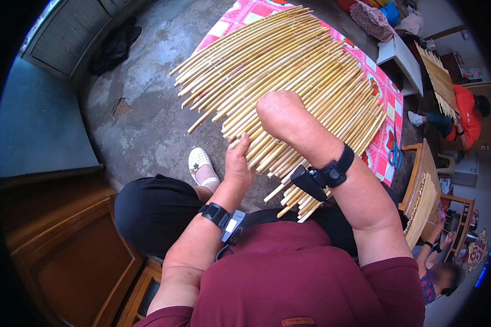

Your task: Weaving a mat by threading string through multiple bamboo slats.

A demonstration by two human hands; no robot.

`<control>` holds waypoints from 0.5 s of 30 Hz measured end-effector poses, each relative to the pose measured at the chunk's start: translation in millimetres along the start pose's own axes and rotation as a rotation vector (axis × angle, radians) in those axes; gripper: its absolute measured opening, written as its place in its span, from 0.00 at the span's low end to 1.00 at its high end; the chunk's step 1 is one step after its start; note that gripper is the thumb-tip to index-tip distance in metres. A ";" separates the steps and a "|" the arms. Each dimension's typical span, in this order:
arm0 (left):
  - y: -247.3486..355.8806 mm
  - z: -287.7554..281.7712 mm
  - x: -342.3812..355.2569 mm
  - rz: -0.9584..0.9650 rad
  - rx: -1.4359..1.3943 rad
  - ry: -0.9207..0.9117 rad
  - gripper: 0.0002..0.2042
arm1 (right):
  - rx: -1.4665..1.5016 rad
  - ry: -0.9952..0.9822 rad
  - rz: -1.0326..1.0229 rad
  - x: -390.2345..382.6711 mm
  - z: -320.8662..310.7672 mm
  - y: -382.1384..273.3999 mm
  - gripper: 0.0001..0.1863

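Note:
A mat of pale yellow reed stalks (pixel 294 54), laid side by side and tied in rows, spreads over a table with a pink checked cloth (pixel 393 109). At its near left edge my left hand (pixel 239 163) grips the stalk ends, thumb on top and the other fingers hidden. My right hand (pixel 282 113) is closed in a fist above the middle of the mat. Its fingertips are turned away, so what it holds cannot be made out. Several stalk ends (pixel 297 200) reach over my lap, below my right forearm.
Blue-handled scissors (pixel 394 156) lie at the cloth's right edge. A wooden chair (pixel 414 180) stands close on the right, and a brown wooden cabinet (pixel 71 256) on the left. Farther right sit a person in orange (pixel 469 125) with another mat and a second person (pixel 433 278).

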State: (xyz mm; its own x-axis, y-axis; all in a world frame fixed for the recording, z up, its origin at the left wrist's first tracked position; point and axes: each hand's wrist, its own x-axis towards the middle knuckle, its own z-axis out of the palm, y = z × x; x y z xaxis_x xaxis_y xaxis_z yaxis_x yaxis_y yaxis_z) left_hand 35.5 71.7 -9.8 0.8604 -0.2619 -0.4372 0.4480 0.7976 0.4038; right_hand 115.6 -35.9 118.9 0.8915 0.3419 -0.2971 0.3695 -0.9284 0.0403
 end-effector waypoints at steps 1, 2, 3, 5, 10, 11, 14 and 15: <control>0.0 0.0 0.1 0.001 -0.001 -0.001 0.21 | -0.011 -0.004 -0.001 -0.6 -1.3 0.0 0.07; 0.1 -0.5 0.1 0.000 0.007 0.007 0.20 | -0.012 -0.003 -0.002 -1.3 -3.3 0.4 0.07; 0.4 -0.4 -0.1 0.000 0.012 0.011 0.20 | -0.017 -0.008 0.028 -3.0 -7.7 0.6 0.08; 1.4 -1.3 -0.3 0.002 0.007 0.000 0.20 | -0.025 -0.012 0.056 -3.9 -13.5 0.1 0.08; 1.3 1.5 1.6 -0.006 0.002 -0.009 0.20 | -0.036 -0.050 -0.031 3.1 -16.0 3.8 0.08; 1.5 2.2 1.9 -0.003 0.012 -0.019 0.21 | -0.036 -0.050 -0.032 4.0 -15.5 5.9 0.08; 1.3 1.0 1.0 0.012 0.018 -0.029 0.21 | 0.013 -0.040 -0.053 4.5 -13.8 9.7 0.08; 1.1 0.6 1.2 0.024 0.017 -0.033 0.21 | 0.037 -0.045 -0.060 4.7 -15.5 10.0 0.08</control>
State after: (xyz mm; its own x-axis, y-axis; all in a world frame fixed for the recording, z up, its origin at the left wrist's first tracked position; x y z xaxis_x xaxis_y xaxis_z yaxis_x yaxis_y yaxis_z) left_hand 37.2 71.9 -9.3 0.8783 -0.2612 -0.4005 0.4311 0.7947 0.4273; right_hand 127.5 -41.3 132.7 0.8550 0.3908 -0.3410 0.4111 -0.9115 -0.0140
